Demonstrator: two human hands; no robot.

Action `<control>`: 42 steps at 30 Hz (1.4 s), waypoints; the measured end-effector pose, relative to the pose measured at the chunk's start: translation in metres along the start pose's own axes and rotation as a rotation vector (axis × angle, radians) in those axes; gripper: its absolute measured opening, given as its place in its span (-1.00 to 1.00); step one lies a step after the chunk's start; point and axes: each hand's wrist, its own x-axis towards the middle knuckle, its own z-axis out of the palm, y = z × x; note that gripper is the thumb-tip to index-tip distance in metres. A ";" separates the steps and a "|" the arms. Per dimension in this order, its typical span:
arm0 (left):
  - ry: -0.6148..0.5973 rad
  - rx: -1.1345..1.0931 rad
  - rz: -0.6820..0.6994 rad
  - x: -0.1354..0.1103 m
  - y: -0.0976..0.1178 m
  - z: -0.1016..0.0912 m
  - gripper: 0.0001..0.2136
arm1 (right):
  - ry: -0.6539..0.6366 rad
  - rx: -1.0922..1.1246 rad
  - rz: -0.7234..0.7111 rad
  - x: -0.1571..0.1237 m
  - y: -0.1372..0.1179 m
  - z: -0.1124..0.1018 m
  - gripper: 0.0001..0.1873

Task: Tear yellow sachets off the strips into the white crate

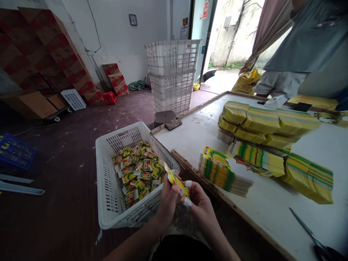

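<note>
Between both hands is a small yellow printed carton, tilted, with a white flap sticking up at its far end. My left hand grips its left side, thumb on the near face. At its near right end, my right hand pinches it; white tape wraps the thumb and a finger. Just beyond my hands, a white plastic basket holds many similar yellow cartons. To the right on the table stands a row of flat yellow-green cartons.
Stacks of flat cartons and scissors lie on the white table, which has a wooden edge. A phone rests near its corner. Tall white crates stand behind. A person stands across the table. Red-brown boxes fill the left.
</note>
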 end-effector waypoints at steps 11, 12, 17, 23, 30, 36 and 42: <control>0.003 0.003 -0.034 0.006 0.002 -0.002 -0.69 | 0.024 0.055 -0.003 -0.004 0.000 -0.008 -0.64; 0.001 -0.004 -0.028 0.005 0.001 -0.002 -0.70 | 0.029 0.075 -0.004 -0.004 0.000 -0.008 -0.66; 0.037 -0.006 -0.011 0.004 0.000 -0.001 -0.76 | 0.034 0.150 -0.005 -0.002 -0.001 -0.009 -0.70; 0.083 -0.036 -0.038 0.005 -0.001 0.002 -0.72 | 0.082 0.107 -0.007 0.000 0.004 -0.009 -0.67; 0.045 -0.033 -0.037 0.008 0.005 0.001 -0.76 | 0.146 -0.156 -0.122 0.003 0.012 -0.015 -0.76; -0.118 0.069 -0.025 0.024 0.026 -0.020 -0.70 | 0.089 -0.599 -0.288 -0.003 0.001 -0.033 -0.83; -0.396 0.625 0.112 0.020 0.055 -0.040 -0.16 | -0.083 -1.228 -0.630 -0.009 -0.028 -0.046 -0.71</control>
